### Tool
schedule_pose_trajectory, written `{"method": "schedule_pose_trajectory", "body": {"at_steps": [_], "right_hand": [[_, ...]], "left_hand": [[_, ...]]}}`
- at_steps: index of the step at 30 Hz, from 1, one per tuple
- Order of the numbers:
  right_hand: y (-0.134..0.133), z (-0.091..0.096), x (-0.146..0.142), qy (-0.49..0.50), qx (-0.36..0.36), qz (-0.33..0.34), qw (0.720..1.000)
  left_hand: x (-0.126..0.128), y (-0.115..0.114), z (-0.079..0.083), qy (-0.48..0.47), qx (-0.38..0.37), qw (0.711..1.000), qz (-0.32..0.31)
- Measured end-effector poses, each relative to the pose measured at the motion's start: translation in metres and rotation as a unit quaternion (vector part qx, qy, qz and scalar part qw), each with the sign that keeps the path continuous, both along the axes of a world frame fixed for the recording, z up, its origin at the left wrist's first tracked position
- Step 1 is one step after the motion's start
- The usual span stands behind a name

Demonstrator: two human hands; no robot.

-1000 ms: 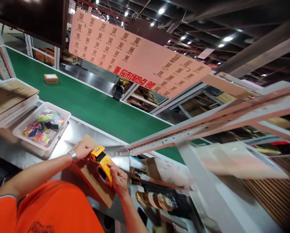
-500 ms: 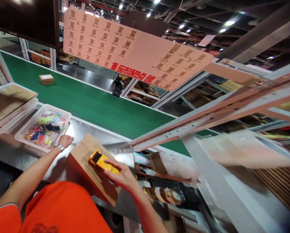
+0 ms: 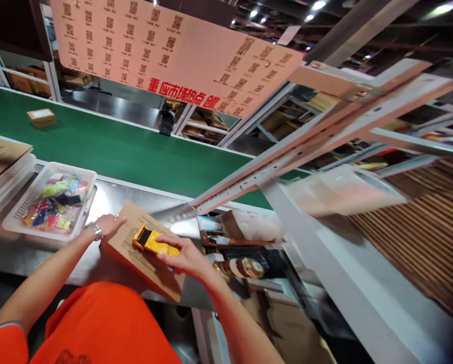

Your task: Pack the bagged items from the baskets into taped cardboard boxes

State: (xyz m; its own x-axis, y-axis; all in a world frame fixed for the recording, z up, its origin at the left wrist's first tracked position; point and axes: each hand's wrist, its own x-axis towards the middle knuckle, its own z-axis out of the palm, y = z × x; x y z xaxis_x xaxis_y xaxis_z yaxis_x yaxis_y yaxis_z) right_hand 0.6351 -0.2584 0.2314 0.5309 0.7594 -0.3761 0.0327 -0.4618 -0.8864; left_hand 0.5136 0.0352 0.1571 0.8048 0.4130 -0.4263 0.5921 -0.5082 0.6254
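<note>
A brown cardboard box with printed text lies at a slant on the metal bench in front of me. My right hand is closed around a yellow handheld object with a black panel at its far end, shaped rather like a toy car. It is low over the box top, perhaps touching it. At the box's far left edge is my left hand, wearing a metal watch; its fingers bend over the edge, partly hidden. Left of that hand stands a white basket with several small colourful packets.
Beyond the metal bench runs a green conveyor belt with a small carton on it. A slanted metal post rises on the right, near a black keyboard and a tape roll. A sign with codes hangs ahead.
My left hand has moved right from beside the basket onto the box's edge. The yellow object stays over the box in my right hand. The view has swung to the right.
</note>
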Motion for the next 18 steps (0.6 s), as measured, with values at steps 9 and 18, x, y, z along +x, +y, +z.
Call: {"method": "schedule_pose_trajectory", "body": {"at_steps": [9, 18], "right_hand": [[-0.188, 0.037, 0.034, 0.021, -0.193, -0.081, 0.978], [-0.116, -0.058, 0.041, -0.179, -0.272, 0.039, 0.945]], "left_hand": [[0.006, -0.006, 0.013, 0.065, 0.103, 0.987, -0.101], [0.01, -0.01, 0.023, 0.051, 0.111, 0.988, -0.097]]}}
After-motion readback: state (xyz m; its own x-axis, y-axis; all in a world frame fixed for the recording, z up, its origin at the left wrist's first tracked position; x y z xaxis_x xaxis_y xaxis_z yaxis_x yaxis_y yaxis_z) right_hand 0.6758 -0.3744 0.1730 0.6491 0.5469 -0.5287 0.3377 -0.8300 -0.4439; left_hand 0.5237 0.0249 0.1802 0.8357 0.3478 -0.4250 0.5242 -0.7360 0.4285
